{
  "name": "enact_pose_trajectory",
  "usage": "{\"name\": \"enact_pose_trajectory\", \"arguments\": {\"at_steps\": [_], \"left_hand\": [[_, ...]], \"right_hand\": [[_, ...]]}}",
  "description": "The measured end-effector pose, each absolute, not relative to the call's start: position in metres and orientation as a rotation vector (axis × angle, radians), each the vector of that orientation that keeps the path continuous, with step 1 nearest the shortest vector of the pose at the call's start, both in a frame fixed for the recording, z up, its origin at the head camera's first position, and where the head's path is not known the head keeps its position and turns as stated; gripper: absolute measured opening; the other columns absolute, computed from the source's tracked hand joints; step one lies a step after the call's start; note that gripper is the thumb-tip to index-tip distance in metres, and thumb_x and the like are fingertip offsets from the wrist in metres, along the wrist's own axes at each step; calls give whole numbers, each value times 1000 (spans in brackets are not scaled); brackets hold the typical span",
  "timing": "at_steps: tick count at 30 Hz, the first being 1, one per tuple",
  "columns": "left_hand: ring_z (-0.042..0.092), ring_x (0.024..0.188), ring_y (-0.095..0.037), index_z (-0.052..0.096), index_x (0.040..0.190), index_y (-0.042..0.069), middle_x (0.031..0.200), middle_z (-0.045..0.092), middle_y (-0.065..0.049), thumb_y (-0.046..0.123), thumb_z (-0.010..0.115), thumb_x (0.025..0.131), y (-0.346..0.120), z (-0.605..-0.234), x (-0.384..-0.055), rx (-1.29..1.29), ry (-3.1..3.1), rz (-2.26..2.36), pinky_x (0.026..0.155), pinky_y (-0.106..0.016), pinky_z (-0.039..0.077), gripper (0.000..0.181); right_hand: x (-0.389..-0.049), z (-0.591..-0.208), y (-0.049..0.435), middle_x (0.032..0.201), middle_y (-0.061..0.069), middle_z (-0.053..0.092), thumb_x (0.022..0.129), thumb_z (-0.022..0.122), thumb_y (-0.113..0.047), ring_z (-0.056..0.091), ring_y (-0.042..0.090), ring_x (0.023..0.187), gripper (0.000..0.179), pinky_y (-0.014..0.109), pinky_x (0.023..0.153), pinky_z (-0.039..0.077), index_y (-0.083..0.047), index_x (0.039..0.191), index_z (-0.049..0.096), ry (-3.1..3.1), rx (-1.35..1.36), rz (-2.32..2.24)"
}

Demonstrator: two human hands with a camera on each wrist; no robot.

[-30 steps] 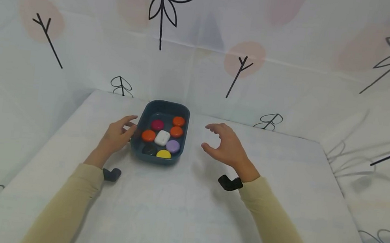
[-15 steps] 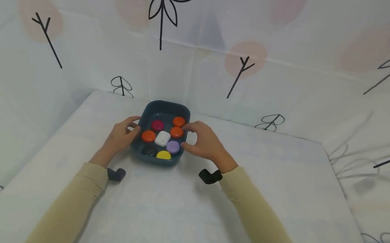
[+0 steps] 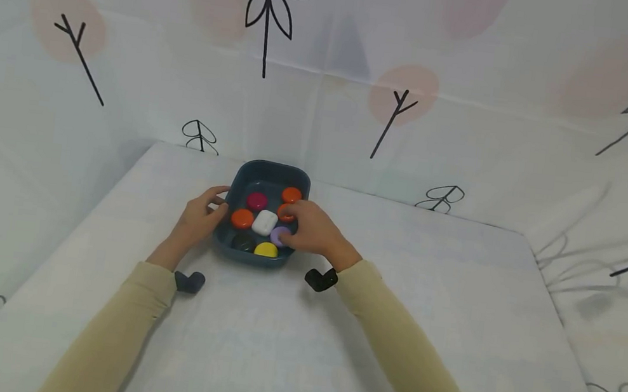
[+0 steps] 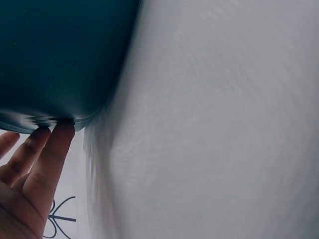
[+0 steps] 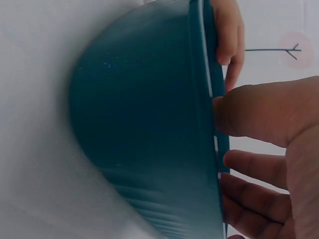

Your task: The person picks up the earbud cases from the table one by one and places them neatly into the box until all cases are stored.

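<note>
The left hand [image 3: 193, 218] touches the tray [image 3: 259, 174], fingers straight; the right hand [image 3: 316, 229], fingers apart, apparently reaches for the lilac piece [image 3: 276, 236], next needing a pinch.

Pieces [image 3: 264, 223] in a tray [image 3: 250, 257] on the table [image 3: 252, 343], backdrop [image 3: 311, 116] behind.

Blue-green tray [image 3: 250, 257], rounded corners, sits upright ahead of me, fingertips of my left hand [image 3: 195, 217] on its 9 o'clock side. Glossy pieces inside: magenta [image 3: 256, 201] towards 11, first orange [image 3: 291, 195] at 2, white block [image 3: 264, 223] near centre, yellow [image 3: 266, 250] at 6, black [image 3: 243, 242] at 7, another orange [image 3: 242, 218] towards 9. My right hand [image 3: 316, 228] crosses the 3 o'clock rim, partly hiding a third orange [image 3: 285, 218] and, at 5, lilac [image 3: 275, 235].
</note>
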State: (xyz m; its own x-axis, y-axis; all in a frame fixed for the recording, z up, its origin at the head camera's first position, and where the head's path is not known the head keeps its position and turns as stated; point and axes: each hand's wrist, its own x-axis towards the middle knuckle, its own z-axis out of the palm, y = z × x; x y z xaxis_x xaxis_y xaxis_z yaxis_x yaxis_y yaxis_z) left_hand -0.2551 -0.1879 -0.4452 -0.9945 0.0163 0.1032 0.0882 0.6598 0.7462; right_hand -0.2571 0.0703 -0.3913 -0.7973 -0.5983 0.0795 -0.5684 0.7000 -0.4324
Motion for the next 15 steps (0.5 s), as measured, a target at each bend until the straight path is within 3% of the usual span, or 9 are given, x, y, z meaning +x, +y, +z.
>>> {"name": "enact_pose_trajectory", "arguments": {"at_steps": [15], "left_hand": [[55,85,-21,35,130,33,112,54,-6,36,43,87,-185,-444,-255,-1,-2820,-1286,73,-36,46,44]], "right_hand": [[-267,-403,56,97,-3,60,69,65,-30,49,13,87,39,35,78,40,-15,105,61,2820,-927,-359]]}}
